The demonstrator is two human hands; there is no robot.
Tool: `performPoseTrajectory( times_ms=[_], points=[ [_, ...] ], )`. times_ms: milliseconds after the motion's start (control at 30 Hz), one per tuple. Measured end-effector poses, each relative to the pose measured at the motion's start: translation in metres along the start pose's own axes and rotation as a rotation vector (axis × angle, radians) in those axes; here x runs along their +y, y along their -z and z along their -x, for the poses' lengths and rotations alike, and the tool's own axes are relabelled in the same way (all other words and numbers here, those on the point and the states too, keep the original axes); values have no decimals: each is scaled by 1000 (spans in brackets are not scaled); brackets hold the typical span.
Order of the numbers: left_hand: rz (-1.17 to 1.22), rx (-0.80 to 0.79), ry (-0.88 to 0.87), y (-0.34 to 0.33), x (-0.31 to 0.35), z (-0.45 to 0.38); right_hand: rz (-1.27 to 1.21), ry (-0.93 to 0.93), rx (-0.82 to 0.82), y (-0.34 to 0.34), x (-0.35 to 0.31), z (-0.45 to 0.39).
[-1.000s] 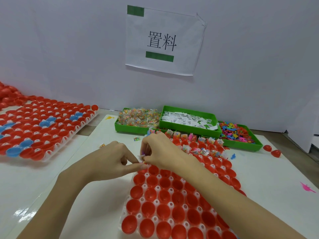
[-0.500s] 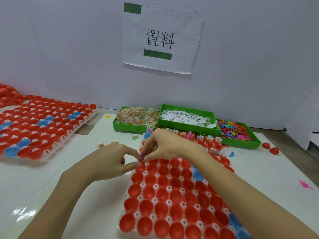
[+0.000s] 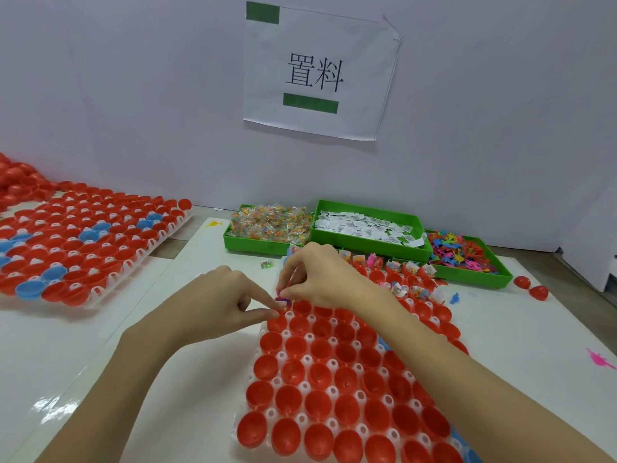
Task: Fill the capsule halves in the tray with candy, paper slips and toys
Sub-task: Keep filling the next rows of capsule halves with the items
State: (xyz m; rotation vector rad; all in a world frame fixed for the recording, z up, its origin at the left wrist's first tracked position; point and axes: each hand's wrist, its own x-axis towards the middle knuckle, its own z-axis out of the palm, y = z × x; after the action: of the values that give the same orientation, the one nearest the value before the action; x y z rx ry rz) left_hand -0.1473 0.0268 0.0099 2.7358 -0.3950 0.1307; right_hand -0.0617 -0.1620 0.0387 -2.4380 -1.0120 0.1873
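Both hands are meeting at the tray's far left edge.
The right hand (image 3: 320, 275) is pinching a small purple toy (image 3: 281, 299) over the tray (image 3: 277, 379); the left hand (image 3: 220, 302), fingers curled, is touching it with thumb and forefinger.

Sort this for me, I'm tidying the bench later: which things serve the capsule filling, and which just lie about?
In the job:
- tray of red capsule halves
- candy bin
- paper slip bin
- toy bin
- purple toy at both hands' fingertips

Lying about:
- second capsule tray
- two loose red halves
- stray pink toy
- wall sign
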Motion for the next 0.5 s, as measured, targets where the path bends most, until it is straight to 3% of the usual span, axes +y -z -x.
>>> performPoseTrajectory(
  times_ms=[367, 500],
  points=[
    [-100, -53, 43, -2, 3, -2, 0, -43, 113, -20, 2, 10],
    [-52, 67, -30, 1, 5, -1, 56, 19, 71, -8, 0, 9]
  ],
)
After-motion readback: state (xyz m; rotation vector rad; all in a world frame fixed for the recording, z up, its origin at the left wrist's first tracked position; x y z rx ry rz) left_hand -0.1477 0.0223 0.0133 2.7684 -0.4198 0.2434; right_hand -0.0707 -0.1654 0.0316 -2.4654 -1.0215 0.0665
